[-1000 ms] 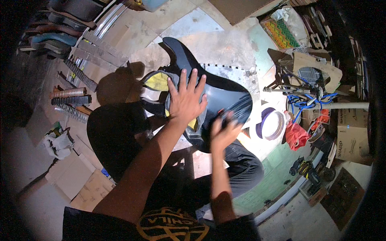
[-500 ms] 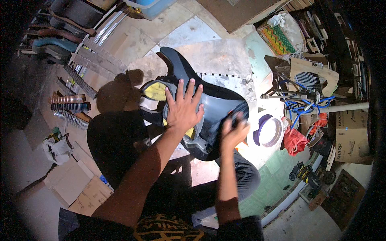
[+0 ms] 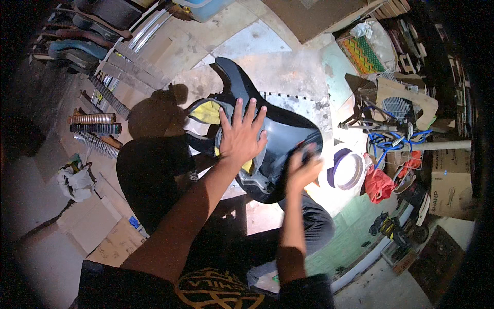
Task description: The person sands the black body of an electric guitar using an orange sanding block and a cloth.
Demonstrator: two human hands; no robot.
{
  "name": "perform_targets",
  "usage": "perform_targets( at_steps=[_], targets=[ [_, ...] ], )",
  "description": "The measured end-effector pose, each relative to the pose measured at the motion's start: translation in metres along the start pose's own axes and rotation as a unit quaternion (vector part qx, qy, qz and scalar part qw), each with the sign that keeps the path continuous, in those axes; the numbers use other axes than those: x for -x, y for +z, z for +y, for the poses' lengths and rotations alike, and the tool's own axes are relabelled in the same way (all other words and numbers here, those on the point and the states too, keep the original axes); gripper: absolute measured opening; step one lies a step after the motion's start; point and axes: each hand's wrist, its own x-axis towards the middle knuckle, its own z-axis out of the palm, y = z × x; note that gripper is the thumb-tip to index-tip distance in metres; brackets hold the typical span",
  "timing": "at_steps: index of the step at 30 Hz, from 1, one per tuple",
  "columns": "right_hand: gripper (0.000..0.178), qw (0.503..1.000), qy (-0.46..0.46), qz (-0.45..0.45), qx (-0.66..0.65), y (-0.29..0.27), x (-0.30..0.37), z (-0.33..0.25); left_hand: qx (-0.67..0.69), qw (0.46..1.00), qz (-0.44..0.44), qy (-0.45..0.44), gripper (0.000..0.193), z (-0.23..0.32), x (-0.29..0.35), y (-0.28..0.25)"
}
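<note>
Watching remotely, I see the glossy black shell (image 3: pixel 288 135) lying beneath the left hand (image 3: pixel 241 139), whose fingers spread wide toward its narrow upper end; the right hand (image 3: pixel 303 170) curls, blurred, over its right side, and I cannot tell whether those fingers pinch anything.

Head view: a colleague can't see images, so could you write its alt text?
A person's left hand rests, fingers spread, on a glossy black guitar-shaped body, while the blurred right hand is at its lower right; whether it holds anything is unclear. To the right lie a round purple-and-white object, red cloth and blue cord.
</note>
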Motion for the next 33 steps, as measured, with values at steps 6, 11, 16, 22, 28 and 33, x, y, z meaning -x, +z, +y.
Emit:
perform_targets(
  at_steps=[6, 11, 16, 22, 28, 33],
  targets=[
    [0.046, 0.996, -0.078, -0.023, 0.038, 0.002, -0.008, 0.024, 0.017, 1.000, 0.021, 0.005, 0.066, 0.001, 0.000, -0.002],
    [0.046, 0.998, -0.021, -0.053, 0.036, -0.014, 0.008, 0.000, 0.013, 1.000, 0.013, -0.006, 0.066, -0.003, 0.000, -0.002],
    [0.031, 0.997, -0.071, -0.024, 0.015, 0.004, 0.022, 0.018, -0.001, 1.000, 0.026, 0.004, 0.066, -0.004, -0.003, -0.006],
    [0.041, 0.982, 0.144, -0.065, -0.100, 0.013, 0.032, 0.029, -0.008, 1.000, -0.001, -0.004, 0.067, -0.002, -0.001, -0.005],
    [0.044, 0.998, -0.029, -0.035, 0.044, 0.005, -0.028, 0.019, 0.003, 1.000, 0.025, 0.001, 0.066, 0.000, -0.002, -0.004],
    [0.055, 0.989, 0.055, -0.069, -0.121, -0.007, 0.053, 0.005, -0.008, 1.000, 0.006, 0.002, 0.066, 0.001, -0.001, -0.006]
  ],
)
